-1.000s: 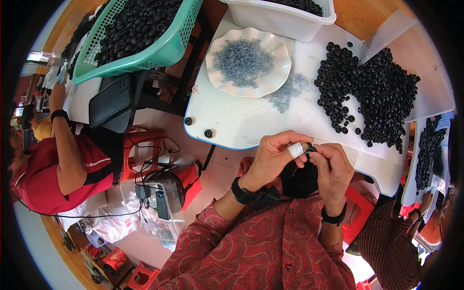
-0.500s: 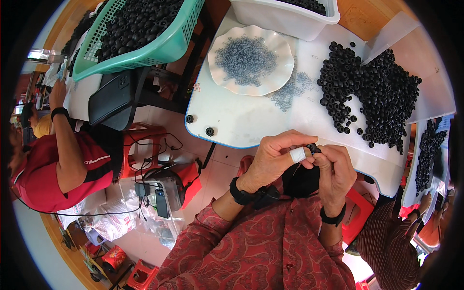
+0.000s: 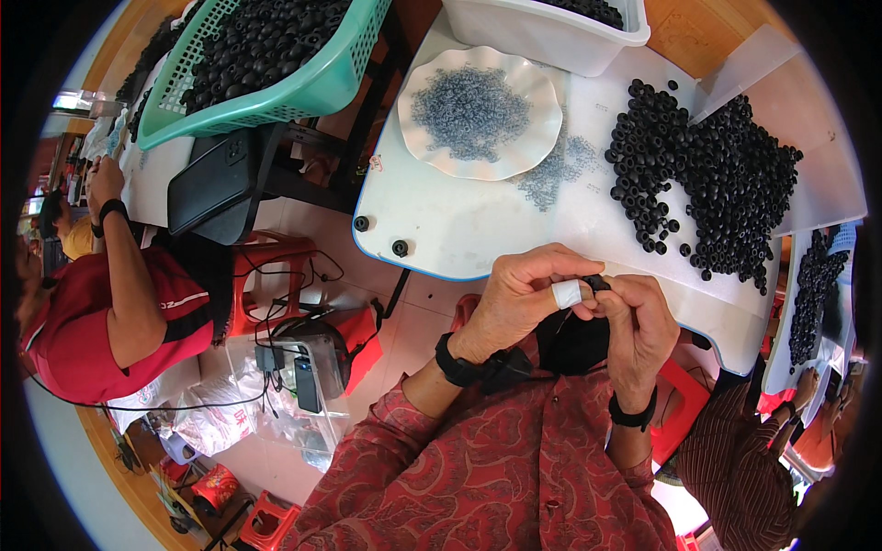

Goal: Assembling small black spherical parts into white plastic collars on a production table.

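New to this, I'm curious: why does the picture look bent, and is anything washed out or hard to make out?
Head view: the fisheye lens bends surroundings toward a dark rounded border; head view: floor at lower right glares nearly white; head view: the black piece pinched by the left hand and right hand shows little detail.

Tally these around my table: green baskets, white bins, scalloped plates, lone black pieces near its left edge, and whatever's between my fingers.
Green basket: 1
White bin: 1
Scalloped plate: 1
Lone black pieces, left edge: 2
Held black piece, between left hand and right hand: 1
Total: 6
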The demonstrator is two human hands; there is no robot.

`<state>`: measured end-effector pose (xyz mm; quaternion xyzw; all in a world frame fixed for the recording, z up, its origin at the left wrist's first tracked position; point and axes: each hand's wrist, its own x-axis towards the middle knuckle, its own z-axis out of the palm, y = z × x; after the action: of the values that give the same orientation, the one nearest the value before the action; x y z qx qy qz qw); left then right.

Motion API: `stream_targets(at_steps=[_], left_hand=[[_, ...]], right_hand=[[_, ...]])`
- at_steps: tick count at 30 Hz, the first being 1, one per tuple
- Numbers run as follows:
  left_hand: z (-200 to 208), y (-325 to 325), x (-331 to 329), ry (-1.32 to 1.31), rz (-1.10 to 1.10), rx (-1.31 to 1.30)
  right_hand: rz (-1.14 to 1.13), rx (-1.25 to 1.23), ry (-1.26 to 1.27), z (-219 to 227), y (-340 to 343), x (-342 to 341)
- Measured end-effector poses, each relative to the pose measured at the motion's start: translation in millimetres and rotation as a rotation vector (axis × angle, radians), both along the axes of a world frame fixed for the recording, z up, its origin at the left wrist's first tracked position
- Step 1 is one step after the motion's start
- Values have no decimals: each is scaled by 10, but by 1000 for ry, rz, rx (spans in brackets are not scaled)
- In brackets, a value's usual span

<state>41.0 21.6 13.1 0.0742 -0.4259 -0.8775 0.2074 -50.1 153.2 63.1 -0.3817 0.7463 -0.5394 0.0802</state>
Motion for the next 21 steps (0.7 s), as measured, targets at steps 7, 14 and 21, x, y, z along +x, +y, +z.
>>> stream_targets(at_steps=[7, 14, 21], left_hand=[[11, -5, -6, -23, 4, -19], [11, 13, 7, -73, -18, 21], [-43, 23, 14, -113, -13, 74]], right_hand=[[-33, 2, 35, -27, -39, -30], [-25, 25, 94, -10, -23, -46], [25, 78, 87, 48, -23, -52]])
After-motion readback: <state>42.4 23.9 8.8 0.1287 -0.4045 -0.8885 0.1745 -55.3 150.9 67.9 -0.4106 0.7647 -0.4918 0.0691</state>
